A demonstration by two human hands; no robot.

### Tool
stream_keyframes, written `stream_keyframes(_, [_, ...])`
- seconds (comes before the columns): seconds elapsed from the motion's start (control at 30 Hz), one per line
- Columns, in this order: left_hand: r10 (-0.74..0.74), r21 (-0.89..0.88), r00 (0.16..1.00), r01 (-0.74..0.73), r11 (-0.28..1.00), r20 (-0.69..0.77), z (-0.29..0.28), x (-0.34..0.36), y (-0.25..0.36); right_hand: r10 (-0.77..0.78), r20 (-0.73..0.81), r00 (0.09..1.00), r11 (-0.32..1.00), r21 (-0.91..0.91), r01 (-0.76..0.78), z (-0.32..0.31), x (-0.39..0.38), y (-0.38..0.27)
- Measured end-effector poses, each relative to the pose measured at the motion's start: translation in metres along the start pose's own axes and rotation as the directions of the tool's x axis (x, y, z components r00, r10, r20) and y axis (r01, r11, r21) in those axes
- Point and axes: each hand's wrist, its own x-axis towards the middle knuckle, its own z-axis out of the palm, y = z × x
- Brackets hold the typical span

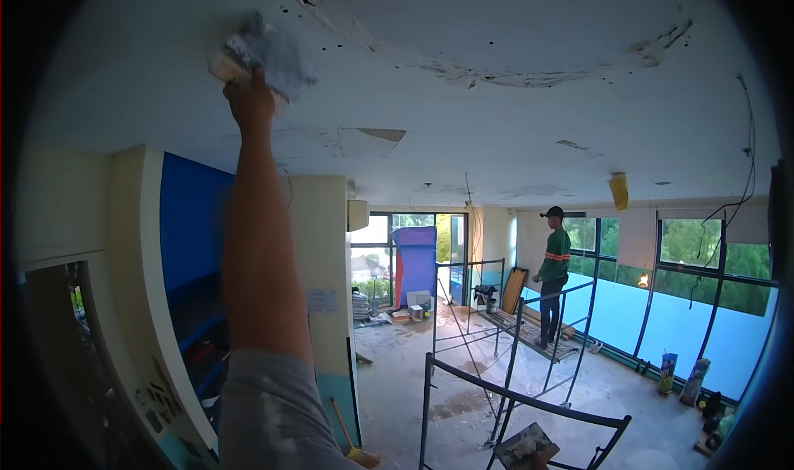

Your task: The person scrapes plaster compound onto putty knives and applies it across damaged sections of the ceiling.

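Note:
My left hand (251, 98) reaches high at upper left, its fingers wrapped round a motion-blurred plastering trowel (240, 61) against or just under the white ceiling (149, 65). The bare forearm rises from a dusty grey sleeve. At the bottom, right of centre, my right hand (539, 462) holds a flat board or blade (517, 443) smeared with grey compound; most of that hand is out of the frame. Above, a long curved crack (529, 79) with rough filler, small holes and a torn patch (380, 133) mark the ceiling.
A metal scaffold frame (521, 396) stands just ahead. Beyond it another person (554, 255) stands on a scaffold platform (529, 338). Wires (748, 139) hang at the right. A blue alcove (190, 222) and cream column (322, 230) are at left, a broom (360, 453) below, bags (668, 371) by the windows.

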Motion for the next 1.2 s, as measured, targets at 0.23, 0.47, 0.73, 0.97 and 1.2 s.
stream_keyframes(0.23, [-0.222, -0.29, 0.727, 0.508, 0.811, 0.65, -0.061, -0.23, -0.096, 0.223, 0.013, 0.975, 0.97, 0.094, -0.223, 0.0, 0.033, 0.016])
stream_keyframes(0.47, [-0.485, 0.572, -0.33, 0.625, 0.531, 0.81, -0.195, -0.514, -0.144, 0.446, -0.07, 0.893, 0.876, -0.173, -0.451, 0.122, 0.04, 0.056])
stream_keyframes(0.73, [-0.471, 0.884, -0.756, 0.32, 0.341, 0.455, -0.227, -0.578, -0.112, 0.386, -0.16, 0.909, 0.868, -0.27, -0.416, 0.119, 0.051, 0.077])
stream_keyframes(0.97, [-0.714, 0.75, -0.343, -0.041, 0.66, 0.61, -0.256, -0.557, -0.158, 0.194, -0.136, 0.972, 0.922, -0.312, -0.228, 0.122, 0.056, 0.086])
stream_keyframes(1.2, [-0.523, 0.56, -0.226, 0.484, 0.672, 0.822, -0.229, -0.516, -0.123, -0.177, 0.1, 0.979, 0.856, -0.475, 0.203, 0.107, 0.09, 0.115])
